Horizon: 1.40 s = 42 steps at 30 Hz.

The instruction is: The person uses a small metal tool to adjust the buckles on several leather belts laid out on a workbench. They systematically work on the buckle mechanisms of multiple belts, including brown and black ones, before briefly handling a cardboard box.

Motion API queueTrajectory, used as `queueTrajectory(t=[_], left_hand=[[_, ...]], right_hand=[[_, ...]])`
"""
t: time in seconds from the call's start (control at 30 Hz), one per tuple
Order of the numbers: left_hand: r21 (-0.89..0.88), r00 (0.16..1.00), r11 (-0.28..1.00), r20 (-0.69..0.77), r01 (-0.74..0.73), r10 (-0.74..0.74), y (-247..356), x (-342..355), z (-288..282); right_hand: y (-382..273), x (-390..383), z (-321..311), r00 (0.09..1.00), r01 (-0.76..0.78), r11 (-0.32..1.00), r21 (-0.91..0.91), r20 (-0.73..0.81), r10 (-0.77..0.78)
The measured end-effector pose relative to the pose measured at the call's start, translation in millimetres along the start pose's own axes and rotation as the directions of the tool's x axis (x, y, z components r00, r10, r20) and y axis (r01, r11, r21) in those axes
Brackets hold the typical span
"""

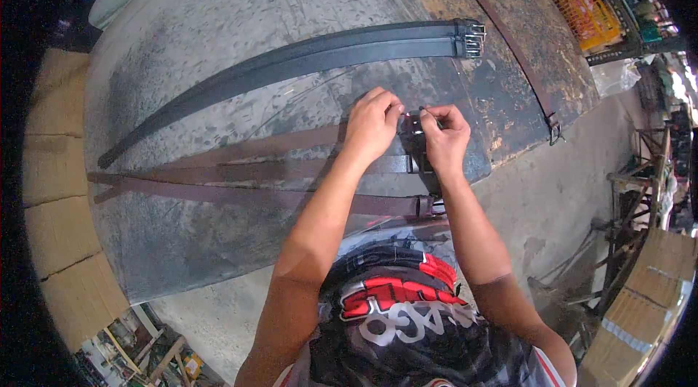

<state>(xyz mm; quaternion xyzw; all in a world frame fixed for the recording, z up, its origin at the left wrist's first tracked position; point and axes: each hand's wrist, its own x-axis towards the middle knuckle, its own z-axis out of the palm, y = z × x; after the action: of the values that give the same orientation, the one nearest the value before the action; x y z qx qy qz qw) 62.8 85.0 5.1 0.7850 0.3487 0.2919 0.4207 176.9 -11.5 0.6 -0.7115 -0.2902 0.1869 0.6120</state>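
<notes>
Three brown belts fan out across the near part of the dark worktable, their tails meeting at the left. My left hand [372,122] is closed over the buckle end of the farthest brown belt [291,141], thumb and forefinger pinched. Just right of it, my right hand [448,136] pinches that belt's dark metal buckle [414,124]. Exactly what lies between the fingertips is hidden. Below my hands lie the middle brown belt [291,169] and the nearest brown belt [385,205], which ends in a shiny buckle [438,207].
Black belts [327,49] lie stacked beyond my hands, buckles to the right. Another brown belt [512,38] crosses the worn far-right board. A yellow crate [582,13] stands past the worktable [218,242]. Cardboard [62,169] lines the left edge; wooden frames stand at right.
</notes>
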Motion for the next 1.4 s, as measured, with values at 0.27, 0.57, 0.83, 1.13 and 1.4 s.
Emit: queueTrajectory(t=[0.27,0.57,0.83,1.13,1.4], left_hand=[[0.048,0.998,0.998,-0.032,-0.047,0.049,-6,0,4],[0.078,0.995,0.995,-0.076,-0.054,0.06,-7,0,6],[-0.108,0.998,0.994,-0.067,-0.024,0.016,21,-24,-10],[0.274,0.973,0.934,0.04,-0.228,0.226,12,-34,3],[0.309,0.974,0.925,0.01,-0.22,0.228,18,-33,9]], right_hand=[[-1,0,2,0.999,0.033,0.999,-0.023,0.005,-0.033],[6,1,0,1.0,0.025,0.999,-0.036,0.01,-0.024],[12,11,-11,0.996,-0.07,0.956,0.287,-0.029,0.081],[21,4,-25,0.973,0.089,0.989,0.117,0.203,-0.111],[13,4,-26,0.962,0.131,0.99,0.049,0.236,-0.139]])
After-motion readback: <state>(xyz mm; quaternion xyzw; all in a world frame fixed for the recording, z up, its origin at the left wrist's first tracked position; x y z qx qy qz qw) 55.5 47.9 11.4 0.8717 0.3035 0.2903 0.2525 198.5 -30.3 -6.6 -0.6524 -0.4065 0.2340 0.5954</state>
